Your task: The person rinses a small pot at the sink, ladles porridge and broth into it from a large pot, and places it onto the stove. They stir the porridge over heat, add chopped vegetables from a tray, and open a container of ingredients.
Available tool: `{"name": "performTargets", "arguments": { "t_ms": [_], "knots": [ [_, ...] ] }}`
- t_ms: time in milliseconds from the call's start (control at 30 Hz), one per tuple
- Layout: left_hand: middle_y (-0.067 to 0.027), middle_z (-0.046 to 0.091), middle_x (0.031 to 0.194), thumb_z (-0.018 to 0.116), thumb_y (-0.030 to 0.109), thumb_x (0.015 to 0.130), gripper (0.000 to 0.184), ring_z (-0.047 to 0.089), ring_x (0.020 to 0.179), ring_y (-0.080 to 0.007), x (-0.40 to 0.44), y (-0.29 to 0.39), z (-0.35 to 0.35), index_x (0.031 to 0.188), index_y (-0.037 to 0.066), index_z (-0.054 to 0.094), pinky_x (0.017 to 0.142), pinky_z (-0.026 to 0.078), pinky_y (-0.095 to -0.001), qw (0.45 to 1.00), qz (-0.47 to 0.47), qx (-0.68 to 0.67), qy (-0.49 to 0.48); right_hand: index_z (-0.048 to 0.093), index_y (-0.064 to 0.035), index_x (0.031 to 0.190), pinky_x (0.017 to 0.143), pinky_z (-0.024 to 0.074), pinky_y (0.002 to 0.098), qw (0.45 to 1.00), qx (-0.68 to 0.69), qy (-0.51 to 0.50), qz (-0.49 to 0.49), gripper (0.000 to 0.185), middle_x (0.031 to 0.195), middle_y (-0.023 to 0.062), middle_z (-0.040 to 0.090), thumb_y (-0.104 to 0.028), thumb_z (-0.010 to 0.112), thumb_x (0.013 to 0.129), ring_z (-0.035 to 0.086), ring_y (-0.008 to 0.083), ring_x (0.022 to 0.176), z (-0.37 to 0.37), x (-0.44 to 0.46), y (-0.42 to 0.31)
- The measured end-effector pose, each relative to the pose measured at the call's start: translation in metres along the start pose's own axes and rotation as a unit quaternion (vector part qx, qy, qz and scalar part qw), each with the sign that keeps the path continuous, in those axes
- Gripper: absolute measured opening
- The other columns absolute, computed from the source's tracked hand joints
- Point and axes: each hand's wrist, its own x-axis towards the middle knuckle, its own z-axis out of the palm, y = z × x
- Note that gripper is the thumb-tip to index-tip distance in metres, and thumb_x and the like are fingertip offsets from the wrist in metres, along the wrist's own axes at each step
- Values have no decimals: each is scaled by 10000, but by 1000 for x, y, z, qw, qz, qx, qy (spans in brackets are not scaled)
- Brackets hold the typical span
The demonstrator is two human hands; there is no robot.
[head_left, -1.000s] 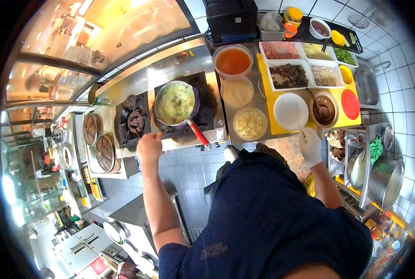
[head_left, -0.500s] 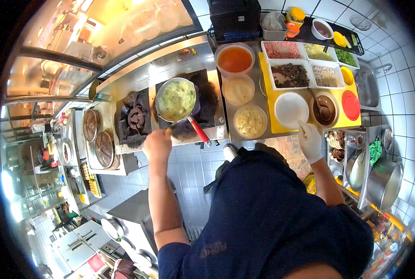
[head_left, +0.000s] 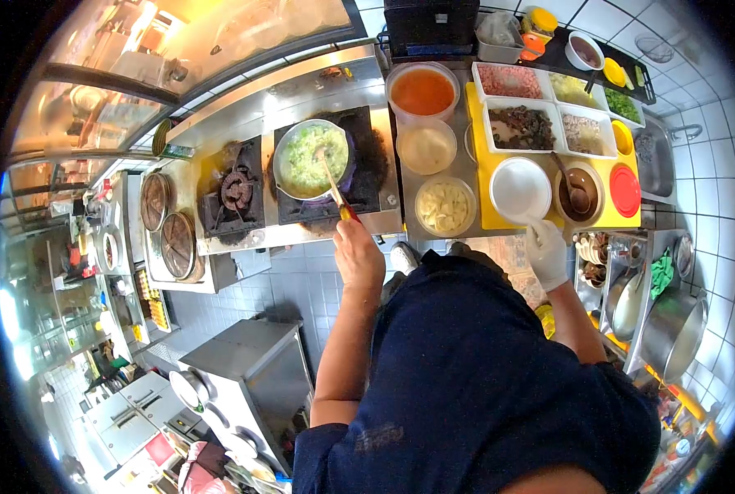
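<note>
My bare left hand (head_left: pixel 359 253) is closed around the light wooden handle of a wooden spoon (head_left: pixel 330 177); its head is sunk in the food. The hand covers most of the red pan handle (head_left: pixel 348 212), and I cannot tell whether it grips that too. Greenish-yellow, chunky food lies in the pan (head_left: pixel 278 169) on the right-hand burner. My right hand (head_left: pixel 546 253), in a whitish glove, pinches the near rim of a white bowl (head_left: pixel 521 189). That bowl stands on a yellow board (head_left: pixel 491 216), beside a tub of brown sauce with a ladle (head_left: pixel 579 198).
Left of the pan sits a bare burner (head_left: pixel 237 191). Tubs of orange liquid (head_left: pixel 423 90), a pale mixture (head_left: pixel 427 148) and pale pieces (head_left: pixel 446 206) line the counter. White trays of chopped ingredients (head_left: pixel 522 128) stand behind the bowl. A sink (head_left: pixel 655 156) is at far right.
My left hand has moved right, from left of the pan handle to over its end, and the spoon now slants into the pan's right side. My right hand stays at the bowl's rim.
</note>
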Motion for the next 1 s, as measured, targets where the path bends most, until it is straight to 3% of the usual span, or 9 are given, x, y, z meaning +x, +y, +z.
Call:
{"name": "performTargets", "arguments": {
  "t_ms": [67,400,667,733,800,867,933,1000],
  "knots": [
    [-211,524,1063,552,-12,868,240,613,928,-390,-1,1,1,1096,-85,530,753,581,-456,999,-3,-30,17,708,-33,1114,762,537,413,999,10,-38,36,197,965,177,681,-56,646,929,673,348,892,-2,-1,-2],
    [-239,517,1078,550,-17,881,288,630,903,-420,18,5,18,1140,-136,501,729,594,-464,996,-79,-45,-2,712,-24,1119,768,537,429,1000,11,-26,-3,206,959,199,682,-67,644,929,671,378,889,-6,12,1],
    [-271,518,1111,546,17,886,257,640,918,-431,17,8,26,1107,-113,521,750,595,-479,992,-115,-56,-7,714,-35,1127,799,541,430,999,17,-29,17,216,998,189,693,-80,645,927,674,364,919,-18,9,8],
    [-271,534,1122,566,60,883,301,643,947,-439,18,9,21,1131,-107,534,744,597,-482,991,-105,-75,-23,708,-38,1132,817,542,439,999,0,-45,20,225,1007,188,694,-90,640,924,671,364,933,-22,6,8],
    [-259,528,1098,656,215,902,529,600,982,-437,11,10,15,1319,-67,495,751,577,-493,996,-50,-65,41,695,-43,1147,840,540,460,999,15,-38,27,243,1009,180,696,-100,633,919,666,364,951,-24,4,16],
    [-240,516,1084,702,317,899,620,602,973,-436,9,37,-23,1408,41,481,734,557,-507,996,-85,13,29,693,-48,1156,802,545,452,999,-13,-39,28,250,994,174,694,-98,630,918,667,363,926,-37,9,10],
    [-225,517,1087,721,284,895,606,608,974,-429,12,52,-41,1391,14,500,753,555,-498,998,-66,0,17,694,-50,1157,776,547,444,1000,-11,-7,29,255,988,173,692,-85,634,912,667,365,908,-39,6,16],
    [-239,544,1124,725,260,902,569,614,982,-425,19,67,-39,1370,-3,536,785,555,-471,992,51,-51,107,695,-50,1154,755,549,435,999,-6,14,32,255,983,173,690,-72,637,907,666,368,892,-42,1,22]
  ]
}}
